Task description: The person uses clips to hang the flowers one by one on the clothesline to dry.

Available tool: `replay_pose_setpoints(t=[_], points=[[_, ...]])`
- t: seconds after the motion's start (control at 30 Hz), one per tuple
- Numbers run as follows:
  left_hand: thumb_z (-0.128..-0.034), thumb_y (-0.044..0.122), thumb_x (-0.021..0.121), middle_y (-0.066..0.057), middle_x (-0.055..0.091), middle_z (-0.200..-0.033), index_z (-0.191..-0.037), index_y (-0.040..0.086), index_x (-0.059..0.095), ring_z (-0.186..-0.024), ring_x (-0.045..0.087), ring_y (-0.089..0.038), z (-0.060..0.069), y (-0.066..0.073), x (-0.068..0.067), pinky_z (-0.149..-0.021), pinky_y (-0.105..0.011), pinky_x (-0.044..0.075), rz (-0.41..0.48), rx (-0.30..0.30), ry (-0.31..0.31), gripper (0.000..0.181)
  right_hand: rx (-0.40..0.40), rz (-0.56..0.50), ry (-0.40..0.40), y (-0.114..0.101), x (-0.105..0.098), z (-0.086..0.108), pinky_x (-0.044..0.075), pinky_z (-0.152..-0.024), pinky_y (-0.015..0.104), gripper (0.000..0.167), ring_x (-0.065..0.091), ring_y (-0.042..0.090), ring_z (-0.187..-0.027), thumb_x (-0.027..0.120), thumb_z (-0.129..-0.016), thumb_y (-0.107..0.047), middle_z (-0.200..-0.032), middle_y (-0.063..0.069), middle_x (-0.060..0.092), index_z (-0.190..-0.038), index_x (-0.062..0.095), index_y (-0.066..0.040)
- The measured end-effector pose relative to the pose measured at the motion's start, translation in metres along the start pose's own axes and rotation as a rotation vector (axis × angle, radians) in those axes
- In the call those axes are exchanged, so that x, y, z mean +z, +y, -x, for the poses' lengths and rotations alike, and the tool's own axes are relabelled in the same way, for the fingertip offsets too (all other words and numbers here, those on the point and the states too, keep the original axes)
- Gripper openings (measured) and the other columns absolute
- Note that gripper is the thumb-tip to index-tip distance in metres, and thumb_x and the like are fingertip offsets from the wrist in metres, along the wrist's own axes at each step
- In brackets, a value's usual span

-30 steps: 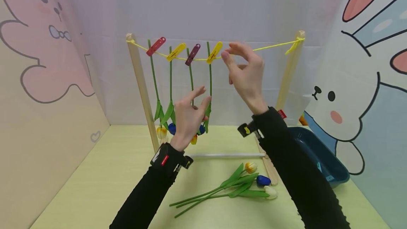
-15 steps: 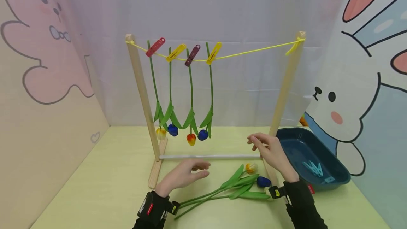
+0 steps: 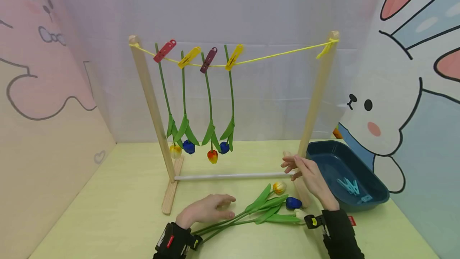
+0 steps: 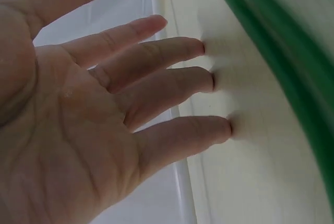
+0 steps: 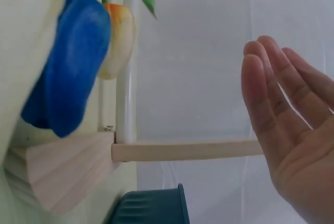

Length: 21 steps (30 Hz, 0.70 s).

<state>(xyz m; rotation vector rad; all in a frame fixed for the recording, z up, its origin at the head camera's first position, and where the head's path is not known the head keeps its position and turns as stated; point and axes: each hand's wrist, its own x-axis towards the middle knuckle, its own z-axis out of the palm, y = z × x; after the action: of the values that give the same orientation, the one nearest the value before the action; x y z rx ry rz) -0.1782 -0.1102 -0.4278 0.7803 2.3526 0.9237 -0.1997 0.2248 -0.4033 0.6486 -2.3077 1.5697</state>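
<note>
From where I stand, the left grip (image 3: pixel 210 209) is spread beside the tulips (image 3: pixel 261 200) on the tabletop (image 3: pixel 108 211), the right grip (image 3: pixel 310 176) loose and empty, and because they overlap, lifting one tulip could drag another

Wh tulip (image 3: pixel 299 214) pt behind wrist cam (image 3: pixel 313 222); stems (image 4: pixel 278 67) cropped, L wrist view.

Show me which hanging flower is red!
The red-orange, green-stemmed tulip, third from left, under the maroon plastic clothespin; the others are blue or yellowish.
</note>
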Motion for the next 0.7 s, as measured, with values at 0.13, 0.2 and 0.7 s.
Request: replay_pose_setpoints(t=[0.13,0.2,0.7], points=[[-0.0988,0.032,0.064,-0.020,0.060,-0.141,-0.141,0.002,0.053,-0.130,0.057,-0.041,0.000,0.004,0.005,-0.107,-0.054,0.049,-0.050,0.000,0.015,0.053,0.020,0.034,0.056,-0.004,-0.010,0.000,0.060,-0.061,0.029,0.040,0.067,0.001,-0.080,0.033,-0.111,-0.011,-0.095,-0.014,0.073,-0.119,0.065,0.012],[-0.0983,0.032,0.065,-0.020,0.061,-0.140,-0.141,0.002,0.054,-0.129,0.058,-0.041,0.000,0.005,0.006,-0.106,-0.054,0.050,-0.068,-0.009,0.024,0.054,0.029,0.085,0.102,-0.005,-0.017,0.002,0.060,-0.064,0.026,0.040,0.068,0.000,-0.081,0.034,-0.111,-0.011,-0.096,-0.004,0.075,-0.120,0.065,0.012],[-0.0987,0.032,0.065,-0.021,0.061,-0.141,-0.142,0.003,0.053,-0.131,0.058,-0.040,0.000,0.002,0.004,-0.106,-0.057,0.048,-0.023,-0.048,0.038,0.054,0.392,0.598,0.151,0.005,-0.079,0.026,0.055,-0.080,0.051,0.038,0.066,0.045,-0.100,0.046,-0.108,-0.022,-0.117,0.031,0.068,-0.126,0.063,0.006]])
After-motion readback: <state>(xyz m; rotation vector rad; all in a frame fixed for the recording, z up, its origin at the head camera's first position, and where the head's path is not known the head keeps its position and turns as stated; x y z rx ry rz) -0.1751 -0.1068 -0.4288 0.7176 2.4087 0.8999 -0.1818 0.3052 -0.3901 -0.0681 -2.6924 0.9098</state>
